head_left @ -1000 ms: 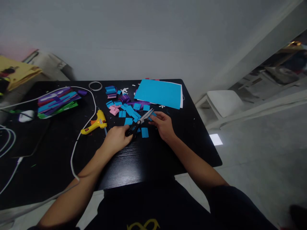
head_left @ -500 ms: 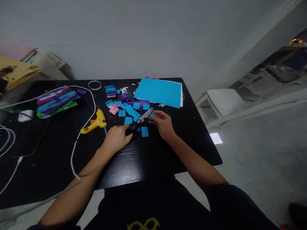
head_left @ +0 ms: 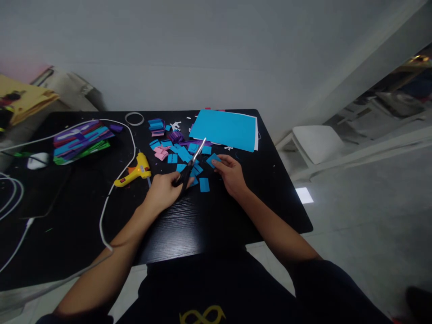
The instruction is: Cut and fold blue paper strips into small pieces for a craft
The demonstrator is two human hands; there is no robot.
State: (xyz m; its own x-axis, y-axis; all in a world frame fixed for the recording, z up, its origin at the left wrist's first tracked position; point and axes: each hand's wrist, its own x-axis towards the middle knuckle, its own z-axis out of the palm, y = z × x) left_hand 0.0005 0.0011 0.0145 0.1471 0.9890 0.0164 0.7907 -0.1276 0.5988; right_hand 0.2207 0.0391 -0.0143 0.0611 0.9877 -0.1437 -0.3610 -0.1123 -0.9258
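My left hand (head_left: pixel 165 190) is wrapped round the black handles of a pair of scissors (head_left: pixel 194 158), whose blades point up and away, close together. Between the thumb and fingers of my right hand (head_left: pixel 231 174) is a small blue paper piece (head_left: pixel 213 159), held just right of the blades and apart from them. Several cut blue pieces lie in a loose pile beneath and behind the scissors. One blue rectangle (head_left: pixel 204 184) lies on its own between my hands. Pink pieces (head_left: pixel 162 153) and a purple bundle (head_left: pixel 176 137) sit at the pile's far left side.
A yellow glue gun (head_left: pixel 138 171) lies left of my left hand, beside a white cable (head_left: pixel 104 211) that crosses my left forearm. Blue sheets (head_left: pixel 224 129) lie at the back right of the black table (head_left: pixel 236 225). Coloured strips (head_left: pixel 83 141) are stacked at the left. A white stool (head_left: pixel 317 143) stands right.
The scissors have swung upright and left, away from the paper, and their blades have closed together. The blue piece in my right hand is now more fully visible.
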